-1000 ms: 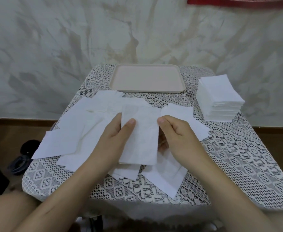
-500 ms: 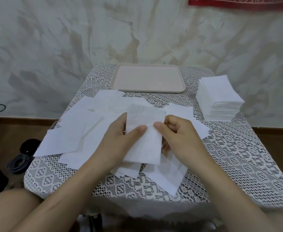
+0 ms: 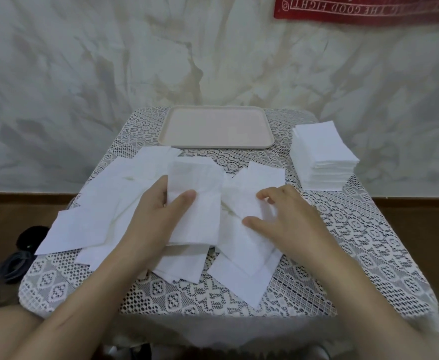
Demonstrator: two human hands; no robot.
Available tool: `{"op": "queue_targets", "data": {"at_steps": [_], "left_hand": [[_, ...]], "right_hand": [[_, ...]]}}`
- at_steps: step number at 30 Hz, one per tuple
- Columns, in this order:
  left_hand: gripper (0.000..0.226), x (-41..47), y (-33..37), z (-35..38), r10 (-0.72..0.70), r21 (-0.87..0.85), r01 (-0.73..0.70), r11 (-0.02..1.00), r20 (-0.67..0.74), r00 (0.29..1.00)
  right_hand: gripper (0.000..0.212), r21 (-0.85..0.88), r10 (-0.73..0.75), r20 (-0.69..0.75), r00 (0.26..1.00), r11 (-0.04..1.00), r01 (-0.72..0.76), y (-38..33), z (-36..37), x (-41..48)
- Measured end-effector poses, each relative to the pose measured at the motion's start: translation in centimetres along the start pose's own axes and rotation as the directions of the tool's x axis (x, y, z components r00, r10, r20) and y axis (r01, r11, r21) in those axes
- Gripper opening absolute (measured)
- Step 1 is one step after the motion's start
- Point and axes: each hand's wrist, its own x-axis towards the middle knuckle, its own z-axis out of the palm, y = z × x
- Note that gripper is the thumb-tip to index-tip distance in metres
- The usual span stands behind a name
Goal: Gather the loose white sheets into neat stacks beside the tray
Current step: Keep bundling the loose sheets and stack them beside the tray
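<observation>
- Far left, on the floor below the table's edge, lies a dark coil of cable point(image 3: 15, 258); it has no part in the work.
- The loose white sheets point(image 3: 83, 224) fan across the left and middle of the lace-covered table point(image 3: 369, 255), overlapping at odd angles, so they are not yet gathered.
- The left hand point(image 3: 156, 219) pinches a small bundle of sheets point(image 3: 197, 216), thumb point(image 3: 184, 201) pressed on top and the fingers hidden beneath. It seems to serve as the holder, keeping collected sheets squared while more are added.
- The tray point(image 3: 217, 146) sits bare at the far middle, clear of the paper.
- The right hand point(image 3: 286, 219) rests on the sheets just right of the bundle. Its thumb and forefinger lie apart on the top sheet and the other fingers are loosely bent, gripping nothing. It looks placed to draw up the next sheet.
- At the far right, beside the tray, stands a finished stack point(image 3: 322, 157) with edges aligned; the bundle probably goes there.
- A red banner point(image 3: 369, 9) hangs on the wall, upper right.
</observation>
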Motion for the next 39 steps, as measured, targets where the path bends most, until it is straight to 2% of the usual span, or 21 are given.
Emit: {"op": "queue_targets", "data": {"at_steps": [3,8,11,15,18,20,23,29,32,34,37,39], "left_hand": [[0.017,0.2,-0.2,-0.1,-0.013,-0.048,0.013,0.999,0.003,1.000],[0.017,0.4,-0.5,-0.2,-0.015,-0.097,0.016,0.995,0.012,1.000],[0.017,0.4,-0.5,-0.3,-0.016,-0.113,0.018,0.993,0.024,1.000],[0.018,0.4,-0.3,-0.9,-0.013,-0.122,0.016,0.992,0.027,1.000],[0.018,0.6,0.1,-1.9,-0.048,-0.172,0.049,0.984,0.013,0.999],[0.017,0.8,0.2,-2.7,-0.047,-0.172,0.044,0.984,-0.018,0.999],[0.016,0.8,0.0,-3.1,-0.056,-0.178,0.052,0.983,-0.017,0.998],[0.016,0.5,-0.2,-2.5,-0.050,-0.148,0.054,0.987,0.030,0.998],[0.016,0.4,-0.2,-2.3,-0.071,-0.162,0.076,0.984,0.036,0.997],[0.016,0.4,-0.2,-2.2,-0.075,-0.159,0.080,0.984,0.036,0.997],[0.017,0.3,-0.2,-2.1,-0.078,-0.171,0.083,0.982,0.039,0.996],[0.018,0.3,-0.2,-2.0,-0.085,-0.172,0.091,0.981,0.041,0.996]], "right_hand": [[0.055,-0.047,-0.010,0.030,1.000,0.999,0.012,0.0,0.0,0.2],[0.022,-0.052,-0.076,-0.003,0.997,0.996,0.075,0.1,0.2,1.7],[0.010,-0.039,-0.116,-0.032,0.993,0.993,0.115,0.2,0.1,2.3],[0.006,-0.027,-0.226,-0.124,0.966,0.974,0.224,0.1,0.4,2.3],[0.002,0.064,-0.328,-0.188,0.926,0.937,0.345,-0.8,0.0,1.8],[0.003,0.112,-0.363,-0.114,0.925,0.920,0.375,-1.2,0.0,1.5],[0.006,0.113,-0.320,0.066,0.945,0.943,0.311,-0.9,0.5,1.2],[0.038,0.193,-0.200,-0.026,0.979,0.960,0.201,0.1,0.1,1.3],[0.024,0.174,-0.095,-0.110,0.989,0.978,0.113,0.5,0.6,2.2],[0.020,0.148,-0.024,-0.106,0.994,0.988,0.039,0.8,0.6,2.7],[0.038,0.089,0.038,-0.048,0.998,0.995,-0.033,1.4,0.3,3.0],[0.039,0.106,0.062,-0.015,0.998,0.993,-0.060,1.7,0.0,3.0]]}}
